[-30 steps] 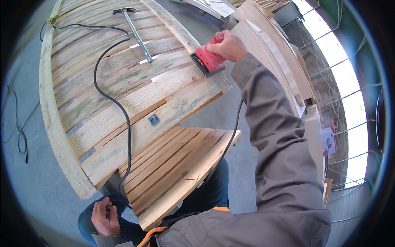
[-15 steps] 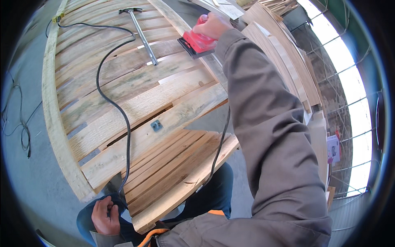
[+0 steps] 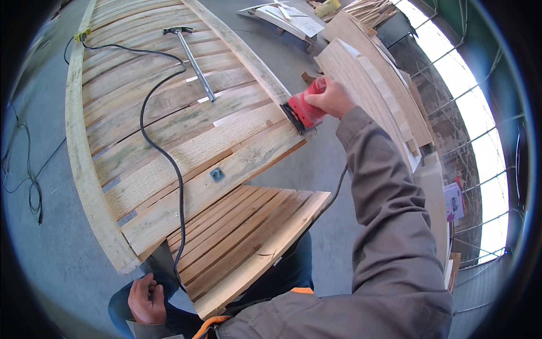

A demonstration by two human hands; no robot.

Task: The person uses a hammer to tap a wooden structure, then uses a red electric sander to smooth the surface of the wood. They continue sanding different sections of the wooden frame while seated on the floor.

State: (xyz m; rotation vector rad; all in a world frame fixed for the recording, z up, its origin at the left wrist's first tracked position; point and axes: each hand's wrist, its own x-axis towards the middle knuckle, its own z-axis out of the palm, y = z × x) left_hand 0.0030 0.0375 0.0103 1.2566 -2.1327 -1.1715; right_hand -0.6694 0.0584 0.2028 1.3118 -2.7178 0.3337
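A red electric sander (image 3: 308,111) is gripped from above by my right hand (image 3: 333,98), which is closed round its body. The sander's black base sits on the side rail (image 3: 240,51) of a large slatted wooden frame, at the near right corner. Resting on my thigh at the lower left, my left hand (image 3: 147,300) is curled, with nothing visible in it. A black cord (image 3: 151,138) snakes over the slats and down beside that hand. A claw hammer (image 3: 196,66) with a metal shaft lies across the slats. Screwed to the near crosspiece is a small metal plate (image 3: 216,174).
A smaller slatted panel (image 3: 243,226) slopes over my legs. Stacked wooden boards (image 3: 367,90) stand on the right. At the far left of the frame sits a yellow connector (image 3: 82,35). A loose cable (image 3: 34,183) lies on the grey floor.
My right hand has moved the sander right and nearer along the rail to the frame's corner. My left hand stays curled on my thigh. The view has shifted slightly.
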